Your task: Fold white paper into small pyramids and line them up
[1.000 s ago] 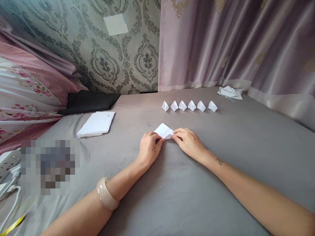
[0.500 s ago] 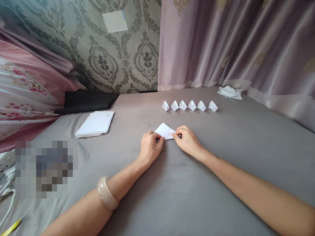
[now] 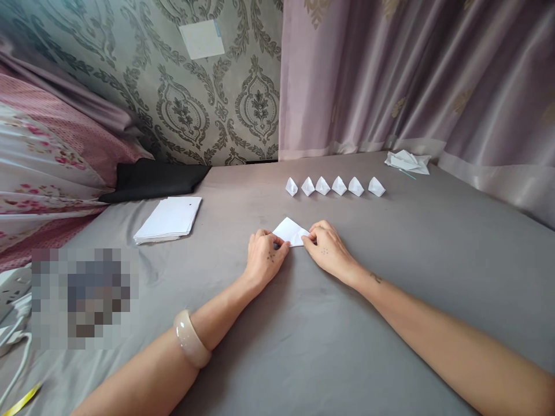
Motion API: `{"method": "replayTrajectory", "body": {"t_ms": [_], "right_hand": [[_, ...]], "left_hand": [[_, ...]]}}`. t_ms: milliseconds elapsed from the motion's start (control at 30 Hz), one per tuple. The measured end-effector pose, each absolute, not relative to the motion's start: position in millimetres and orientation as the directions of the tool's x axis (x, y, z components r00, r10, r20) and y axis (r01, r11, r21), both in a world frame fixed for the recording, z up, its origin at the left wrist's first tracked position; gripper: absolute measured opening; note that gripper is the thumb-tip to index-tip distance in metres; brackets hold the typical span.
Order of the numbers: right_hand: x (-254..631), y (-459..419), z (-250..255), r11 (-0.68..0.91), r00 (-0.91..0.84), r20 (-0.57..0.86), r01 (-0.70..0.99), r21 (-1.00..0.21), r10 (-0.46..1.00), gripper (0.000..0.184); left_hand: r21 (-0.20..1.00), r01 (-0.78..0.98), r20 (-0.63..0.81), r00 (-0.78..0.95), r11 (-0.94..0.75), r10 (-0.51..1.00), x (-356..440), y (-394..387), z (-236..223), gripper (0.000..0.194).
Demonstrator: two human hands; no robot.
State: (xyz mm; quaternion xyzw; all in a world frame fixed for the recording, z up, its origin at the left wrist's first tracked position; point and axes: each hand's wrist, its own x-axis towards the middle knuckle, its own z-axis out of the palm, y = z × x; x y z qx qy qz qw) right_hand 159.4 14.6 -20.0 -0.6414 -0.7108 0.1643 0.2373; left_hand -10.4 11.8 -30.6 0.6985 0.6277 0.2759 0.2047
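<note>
A small white folded paper [image 3: 288,230], with a pointed top, lies on the grey cloth between my hands. My left hand [image 3: 265,254] pinches its lower left edge between thumb and fingers. At the right corner, my right hand [image 3: 326,247] grips the same paper with thumb and forefinger. Beyond it stands a row of several small folded paper boats [image 3: 339,185], spaced side by side. A pale bangle [image 3: 191,340] circles my left forearm.
A stack of white paper sheets [image 3: 169,219] lies to the left, with a black cloth [image 3: 156,180] behind it. Crumpled white paper [image 3: 407,162] sits at the back right by the curtain [image 3: 347,75]. A white power strip [image 3: 13,289] and a yellow strip [image 3: 21,400] are at the left edge.
My right hand has shifted slightly left along the folded paper's right corner. My left hand stays at the lower edge. The view has moved very slightly.
</note>
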Motion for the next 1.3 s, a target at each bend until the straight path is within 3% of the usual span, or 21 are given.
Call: {"method": "replayTrajectory", "body": {"t_ms": [300,567,733,933,1033,1167,1300], "right_hand": [[158.9,14.5,-17.7,0.118,-0.072,0.116,0.875,-0.47,0.991,0.015],[161.0,14.4,-19.1,0.14,-0.092,0.118,0.849,-0.51,0.989,0.017],[169.8,12.8,-23.8,0.188,-0.119,0.159,0.812,-0.552,0.98,0.022],[179.6,14.3,-26.0,0.193,-0.104,0.194,0.828,-0.527,0.975,0.018],[175.0,10.1,-27.4,0.287,-0.173,0.273,0.841,-0.458,0.946,0.006],[157.9,-6.9,-22.9,0.488,-0.391,0.329,0.819,-0.301,0.86,0.028],[145.7,-24.2,-12.7,0.517,-0.464,0.248,0.824,-0.233,0.851,0.028]], "left_hand": [[0.638,0.764,0.101,0.037,-0.093,0.994,-7.8,12.0,-29.6,0.021],[0.595,0.799,0.089,0.046,-0.09,0.995,-7.5,9.2,-24.9,0.017],[0.463,0.858,0.145,0.173,-0.221,0.974,-6.9,6.0,-19.5,0.012],[0.187,0.848,0.189,0.465,-0.496,0.865,-12.7,2.4,-14.2,0.033],[0.078,0.814,0.174,0.557,-0.575,0.812,-17.0,-1.3,-11.2,0.037],[0.004,0.802,0.17,0.588,-0.597,0.791,-17.7,-5.0,-9.1,0.036],[-0.009,0.799,0.202,0.591,-0.602,0.781,-17.9,-4.0,-11.8,0.028]]}}
